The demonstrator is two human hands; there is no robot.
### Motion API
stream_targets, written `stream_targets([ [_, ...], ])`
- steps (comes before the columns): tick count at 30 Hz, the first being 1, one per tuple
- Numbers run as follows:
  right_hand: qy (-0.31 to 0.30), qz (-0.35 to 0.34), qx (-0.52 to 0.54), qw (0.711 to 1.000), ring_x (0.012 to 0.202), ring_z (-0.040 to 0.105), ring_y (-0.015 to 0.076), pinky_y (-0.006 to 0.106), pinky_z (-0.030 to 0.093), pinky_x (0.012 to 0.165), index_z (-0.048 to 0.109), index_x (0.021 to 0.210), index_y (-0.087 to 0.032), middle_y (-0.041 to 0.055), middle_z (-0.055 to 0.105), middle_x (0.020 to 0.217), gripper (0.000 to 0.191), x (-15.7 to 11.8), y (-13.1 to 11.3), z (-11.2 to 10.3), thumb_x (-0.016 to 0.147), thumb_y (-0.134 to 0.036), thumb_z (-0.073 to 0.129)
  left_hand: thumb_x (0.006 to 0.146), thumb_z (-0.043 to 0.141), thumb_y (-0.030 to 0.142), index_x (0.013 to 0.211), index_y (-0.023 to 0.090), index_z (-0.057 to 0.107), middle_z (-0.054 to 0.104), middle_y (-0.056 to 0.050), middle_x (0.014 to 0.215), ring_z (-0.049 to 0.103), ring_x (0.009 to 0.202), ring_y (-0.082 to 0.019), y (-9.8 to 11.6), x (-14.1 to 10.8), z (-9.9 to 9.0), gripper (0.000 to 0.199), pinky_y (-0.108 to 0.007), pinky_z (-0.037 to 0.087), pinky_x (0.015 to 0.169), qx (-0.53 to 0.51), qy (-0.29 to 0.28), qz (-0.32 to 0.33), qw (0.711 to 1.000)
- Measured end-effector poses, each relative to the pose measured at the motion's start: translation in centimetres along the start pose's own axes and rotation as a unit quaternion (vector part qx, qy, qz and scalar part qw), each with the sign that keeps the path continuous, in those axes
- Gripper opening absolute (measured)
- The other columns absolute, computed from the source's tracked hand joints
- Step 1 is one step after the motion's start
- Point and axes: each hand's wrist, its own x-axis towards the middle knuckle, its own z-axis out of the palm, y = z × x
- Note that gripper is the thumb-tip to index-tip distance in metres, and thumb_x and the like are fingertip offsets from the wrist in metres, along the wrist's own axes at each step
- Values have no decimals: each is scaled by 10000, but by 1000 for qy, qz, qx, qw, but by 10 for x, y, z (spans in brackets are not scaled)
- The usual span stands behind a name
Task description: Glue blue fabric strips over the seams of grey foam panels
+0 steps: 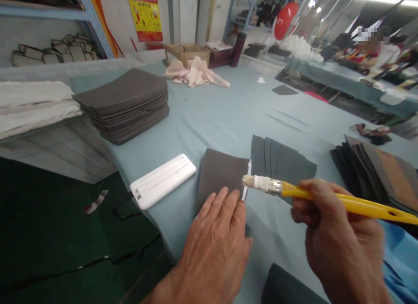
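Observation:
My left hand (218, 238) lies flat with fingers stretched out, pressing on a dark grey-brown sheet (222, 169) on the table. In my right hand (333, 225) is a yellow-handled paintbrush (294, 190), gripped between thumb and fingers. Its bristles point left and hover at or touch the sheet's right edge; I cannot tell which. A white strip (249, 167) runs along that edge. Just beyond the brush, several dark green-grey pieces (281, 158) lie fanned out, overlapping one another. Left of the sheet rests a white oblong device (163, 180).
A tall stack of dark sheets (130, 103) stands at the back left. More dark pieces (375, 173) are piled at the right. Pale cloth (196, 72) lies before a cardboard box (187, 55) at the back. A dark cable (127, 256) hangs off the table's left edge.

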Motion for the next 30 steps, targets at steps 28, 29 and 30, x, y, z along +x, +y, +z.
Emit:
stream_targets([
  [28,-128,47,-22,990,448,494,112,226,361,401,721,708,-189,-7,609,553,314,48,1,111,840,-472,754,1017,599,475,1409,115,649,731,-142,1397,640,1371,-287,-13,-14,37,535,-376,575,1116,-19,52,3,998],
  [29,-140,42,-37,989,444,491,112,226,362,402,718,689,-191,-8,597,539,318,47,-2,108,841,-469,743,1022,585,469,1381,115,667,740,-131,1386,653,1353,-280,-13,-13,36,511,-369,581,1106,-17,65,1,998],
  [30,-153,37,-50,986,447,495,115,227,372,407,721,679,-193,-6,592,532,316,45,-4,106,841,-464,733,1028,572,460,1351,115,683,747,-121,1376,666,1334,-272,-13,-12,36,486,-361,585,1096,-17,76,-1,997],
])
